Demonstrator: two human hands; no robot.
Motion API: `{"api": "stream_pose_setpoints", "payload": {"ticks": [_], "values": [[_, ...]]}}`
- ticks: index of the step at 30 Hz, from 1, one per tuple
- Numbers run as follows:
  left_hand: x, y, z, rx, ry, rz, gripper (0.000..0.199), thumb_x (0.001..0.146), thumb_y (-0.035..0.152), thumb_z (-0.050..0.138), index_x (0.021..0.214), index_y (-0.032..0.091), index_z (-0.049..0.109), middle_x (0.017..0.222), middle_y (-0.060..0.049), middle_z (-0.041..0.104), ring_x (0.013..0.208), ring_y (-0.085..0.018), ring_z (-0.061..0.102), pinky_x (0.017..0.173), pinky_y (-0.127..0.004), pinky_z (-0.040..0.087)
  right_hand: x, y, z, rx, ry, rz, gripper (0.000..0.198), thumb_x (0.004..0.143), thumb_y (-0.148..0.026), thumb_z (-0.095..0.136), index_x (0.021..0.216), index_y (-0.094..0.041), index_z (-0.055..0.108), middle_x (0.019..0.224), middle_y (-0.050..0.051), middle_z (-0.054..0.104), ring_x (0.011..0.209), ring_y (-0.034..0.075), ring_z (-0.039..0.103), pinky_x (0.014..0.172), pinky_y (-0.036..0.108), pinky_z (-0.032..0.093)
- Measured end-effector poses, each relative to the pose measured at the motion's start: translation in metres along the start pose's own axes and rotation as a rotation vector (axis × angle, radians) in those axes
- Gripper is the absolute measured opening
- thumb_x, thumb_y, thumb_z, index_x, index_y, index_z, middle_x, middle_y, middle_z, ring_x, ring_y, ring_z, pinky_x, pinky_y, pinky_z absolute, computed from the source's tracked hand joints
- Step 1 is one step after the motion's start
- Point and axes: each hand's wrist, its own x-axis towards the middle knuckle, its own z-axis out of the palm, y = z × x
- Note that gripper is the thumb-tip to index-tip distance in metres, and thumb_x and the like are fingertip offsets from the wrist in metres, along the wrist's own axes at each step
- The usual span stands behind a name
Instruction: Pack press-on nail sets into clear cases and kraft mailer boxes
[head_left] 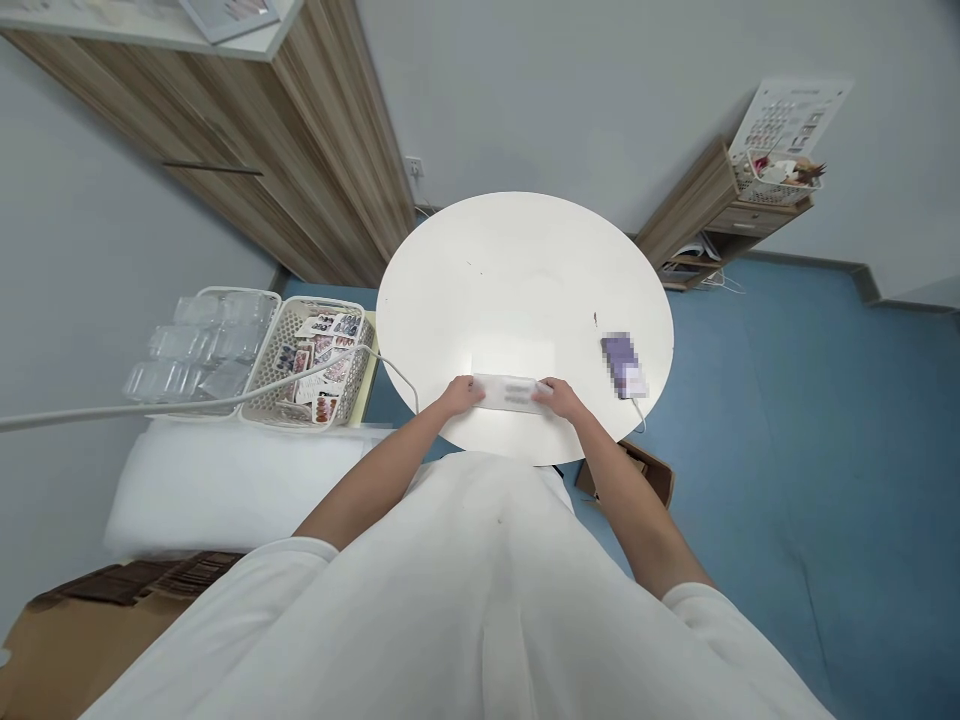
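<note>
- the wall (pixel 555 100) is of pale grey colour
- the floor (pixel 750 480) is blue
- on the left stands a wood-grain cabinet (pixel 330 150)
- on the right, a smaller wooden shelf unit (pixel 690 210)
- nearer, a round white table (pixel 517 270)

One worktop (pixel 525 270), round, white. One flat white packet (pixel 504 392), grey-marked, ends held in left grip (pixel 465 394) and right grip (pixel 558 397). One purple item (pixel 618 356), blurred, on worktop. One perforated basket (pixel 279 338), patterned cards (pixel 324 345) inside.

a wood-grain cabinet (pixel 337 170) stands by the grey wall (pixel 525 90) near a socket (pixel 414 167), a low shelf unit (pixel 686 210) carries a white basket (pixel 780 191) below a printed sheet (pixel 793 112), and a cardboard box (pixel 661 476) sits on blue floor (pixel 750 450).
</note>
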Motion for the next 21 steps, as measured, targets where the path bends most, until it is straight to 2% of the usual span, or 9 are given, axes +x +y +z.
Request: {"api": "stream_pose_setpoints", "payload": {"ticks": [5, 12, 14, 16, 19, 21], "values": [[0.0, -0.001, 0.004, 0.02, 0.066, -0.094, 0.015, 0.067, 0.027, 0.054, 0.062, 0.019, 0.043, 0.065, 0.0, 0.049, 0.061, -0.013, 0.048, 0.051, -0.024, 0.034, 0.003, 0.008, 0.009, -0.028, 0.174, 0.131, 0.011, 0.07, -0.03, 0.052, 0.068, -0.019, 0.05, 0.068, -0.001, 0.054, 0.059, 0.012, 0.047, 0.051, 0.022, 0.035], [0.0, 0.002, 0.006, 0.095, 0.085, -0.148, 0.007, 0.067, 0.023, 0.052, 0.066, 0.018, 0.047, 0.071, -0.004, 0.055, 0.067, -0.017, 0.054, 0.054, -0.027, 0.036, 0.001, 0.011, 0.016, -0.05, 0.215, 0.129, 0.009, 0.07, -0.03, 0.048, 0.068, -0.021, 0.045, 0.068, -0.001, 0.053, 0.062, 0.013, 0.046, 0.053, 0.023, 0.036], [-0.001, 0.003, 0.006, 0.107, 0.077, -0.153, 0.009, 0.068, 0.024, 0.052, 0.075, 0.018, 0.051, 0.074, -0.005, 0.057, 0.07, -0.018, 0.055, 0.057, -0.027, 0.038, -0.001, 0.01, 0.017, -0.041, 0.208, 0.126, 0.007, 0.07, -0.028, 0.046, 0.07, -0.021, 0.047, 0.07, 0.0, 0.054, 0.063, 0.014, 0.048, 0.055, 0.024, 0.038], [-0.004, 0.004, 0.007, 0.106, 0.103, -0.154, 0.025, 0.07, 0.024, 0.051, 0.094, 0.017, 0.051, 0.081, -0.006, 0.059, 0.077, -0.02, 0.057, 0.062, -0.028, 0.041, -0.002, 0.009, 0.017, -0.043, 0.211, 0.13, 0.009, 0.07, -0.027, 0.046, 0.075, -0.021, 0.05, 0.072, 0.001, 0.055, 0.066, 0.016, 0.049, 0.058, 0.026, 0.04], [-0.015, 0.009, 0.01, 0.159, 0.24, -0.108, 0.055, 0.073, 0.022, 0.049, 0.125, 0.013, 0.033, 0.104, -0.012, 0.057, 0.096, -0.023, 0.055, 0.074, -0.032, 0.044, -0.008, 0.012, 0.017, -0.029, 0.317, 0.106, 0.029, 0.069, -0.027, 0.049, 0.097, -0.017, 0.052, 0.092, 0.007, 0.056, 0.08, 0.019, 0.053, 0.071, 0.031, 0.044], [-0.024, 0.017, 0.014, 0.285, 0.341, 0.015, 0.063, 0.074, 0.019, 0.046, 0.133, 0.012, 0.024, 0.123, -0.016, 0.047, 0.112, -0.026, 0.046, 0.085, -0.035, 0.041, -0.015, 0.018, 0.018, 0.015, 0.42, 0.099, 0.047, 0.07, -0.03, 0.051, 0.115, -0.016, 0.045, 0.11, 0.011, 0.051, 0.096, 0.022, 0.051, 0.082, 0.034, 0.043]]}}
